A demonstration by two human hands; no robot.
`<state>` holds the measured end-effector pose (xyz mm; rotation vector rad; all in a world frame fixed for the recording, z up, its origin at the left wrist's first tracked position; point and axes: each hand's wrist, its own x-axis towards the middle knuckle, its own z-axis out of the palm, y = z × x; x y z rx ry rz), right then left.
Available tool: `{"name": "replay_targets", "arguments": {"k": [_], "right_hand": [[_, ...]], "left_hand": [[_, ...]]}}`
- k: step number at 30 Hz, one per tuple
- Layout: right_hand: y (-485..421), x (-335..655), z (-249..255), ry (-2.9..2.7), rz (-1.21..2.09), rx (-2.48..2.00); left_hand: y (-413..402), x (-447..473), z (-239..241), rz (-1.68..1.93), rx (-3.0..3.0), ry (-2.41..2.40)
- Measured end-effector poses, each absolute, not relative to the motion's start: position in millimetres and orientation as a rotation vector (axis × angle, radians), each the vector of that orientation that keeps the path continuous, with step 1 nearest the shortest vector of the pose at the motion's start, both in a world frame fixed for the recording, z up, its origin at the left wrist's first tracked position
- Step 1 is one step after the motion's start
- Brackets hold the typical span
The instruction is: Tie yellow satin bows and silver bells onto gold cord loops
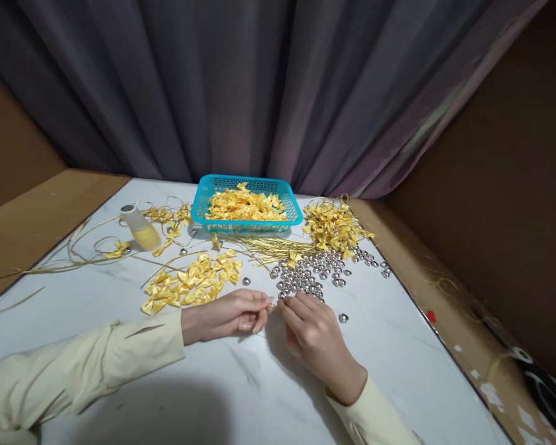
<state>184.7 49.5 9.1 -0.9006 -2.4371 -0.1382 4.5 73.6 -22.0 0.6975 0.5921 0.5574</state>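
My left hand (238, 314) is closed in a pinch above the white table, its fingertips almost meeting those of my right hand (312, 330). The right fingers are curled together too, and what lies between either set of fingertips is too small to make out. A faint thin strand seems to show just below the left fingers. Silver heart-shaped beads (301, 278) lie in a heap right behind my right hand. Beyond my left wrist spreads a patch of yellow satin bows (192, 281).
Farther back stands a blue basket (201, 210) filled with yellow bows. A bundle of gold cords (278, 248) lies before it, with a pile of corded bows (333, 227) to the right. A bottle (141, 228) leans at left. Black-handled scissors (544, 386) rest at far right.
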Motion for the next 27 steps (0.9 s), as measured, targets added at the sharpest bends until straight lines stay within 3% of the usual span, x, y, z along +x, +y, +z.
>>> {"name": "replay_targets", "arguments": {"k": [14,27], "right_hand": [[43.7,179.8,-3.1,-2.285,0.123,-1.090],[44.6,181.7,2.1,-2.284,0.452,-1.282]], "left_hand": [[67.7,4.9,-15.2,0.728,0.792,0.773],[54.5,6.3,-13.6,0.742,1.386,0.922]]}}
